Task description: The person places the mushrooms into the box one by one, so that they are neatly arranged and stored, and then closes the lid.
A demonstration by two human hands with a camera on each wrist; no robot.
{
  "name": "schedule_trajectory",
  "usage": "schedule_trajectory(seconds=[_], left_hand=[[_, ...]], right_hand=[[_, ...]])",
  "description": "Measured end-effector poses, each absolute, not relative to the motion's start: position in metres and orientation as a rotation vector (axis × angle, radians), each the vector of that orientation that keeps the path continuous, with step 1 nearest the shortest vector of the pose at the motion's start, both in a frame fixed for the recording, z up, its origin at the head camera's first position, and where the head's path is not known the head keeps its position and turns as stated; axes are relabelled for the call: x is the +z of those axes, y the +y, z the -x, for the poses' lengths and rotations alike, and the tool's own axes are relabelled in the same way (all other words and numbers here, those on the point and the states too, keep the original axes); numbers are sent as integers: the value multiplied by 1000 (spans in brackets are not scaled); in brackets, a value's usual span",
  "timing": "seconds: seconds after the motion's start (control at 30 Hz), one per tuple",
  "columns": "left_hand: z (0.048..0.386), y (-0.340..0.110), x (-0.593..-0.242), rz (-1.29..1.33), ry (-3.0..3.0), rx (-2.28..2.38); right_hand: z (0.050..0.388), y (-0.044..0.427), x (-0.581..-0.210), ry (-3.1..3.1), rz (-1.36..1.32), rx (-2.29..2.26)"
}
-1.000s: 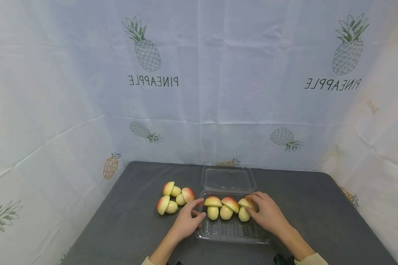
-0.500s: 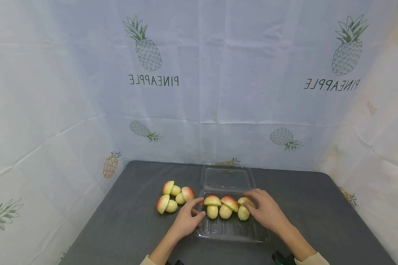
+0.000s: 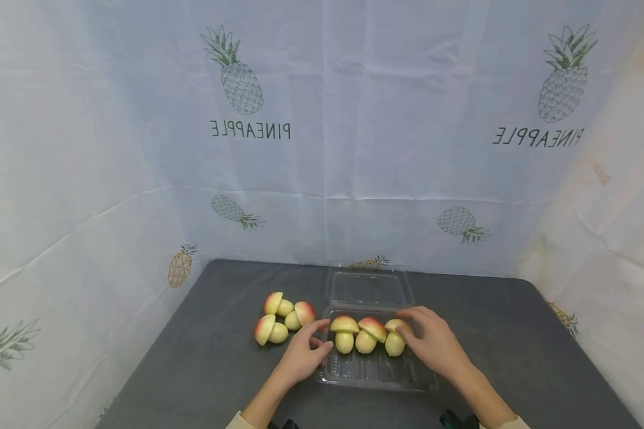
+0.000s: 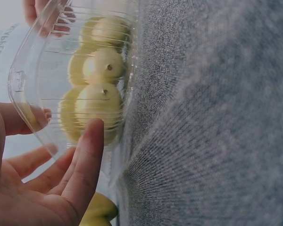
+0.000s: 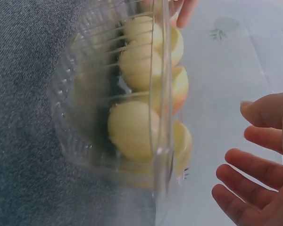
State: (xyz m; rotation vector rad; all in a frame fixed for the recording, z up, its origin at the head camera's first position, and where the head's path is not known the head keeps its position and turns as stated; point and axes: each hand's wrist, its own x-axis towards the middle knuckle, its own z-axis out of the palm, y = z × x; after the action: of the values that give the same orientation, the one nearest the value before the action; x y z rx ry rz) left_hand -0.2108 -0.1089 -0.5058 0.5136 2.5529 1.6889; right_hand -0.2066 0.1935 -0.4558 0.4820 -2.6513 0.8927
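Three mushroom-shaped pieces with yellow stems and red-and-yellow caps lie side by side in a clear plastic box: a left one, a middle one and a right one. My left hand rests at the box's left side, thumb over the rim and extended fingers against the outer wall. At the right end, my right hand hovers by the right piece's cap. The right wrist view has that hand's fingers spread, apart from the box and holding nothing.
Several more mushroom-shaped pieces, among them a near one, lie on the dark table left of the box. The box's clear lid is folded back behind it. A pineapple-print curtain surrounds the table's far side.
My right hand has eased slightly off the right mushroom-shaped piece, and more of its cap shows. My left hand stays at the box's left side.
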Motion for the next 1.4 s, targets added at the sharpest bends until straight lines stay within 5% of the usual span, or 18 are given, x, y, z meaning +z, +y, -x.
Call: schedule_trajectory(seconds=[1.4], left_hand=[[214,-127,-484,-639,2930,1401]], right_hand=[[202,241,-509,-2703,-270,1603]])
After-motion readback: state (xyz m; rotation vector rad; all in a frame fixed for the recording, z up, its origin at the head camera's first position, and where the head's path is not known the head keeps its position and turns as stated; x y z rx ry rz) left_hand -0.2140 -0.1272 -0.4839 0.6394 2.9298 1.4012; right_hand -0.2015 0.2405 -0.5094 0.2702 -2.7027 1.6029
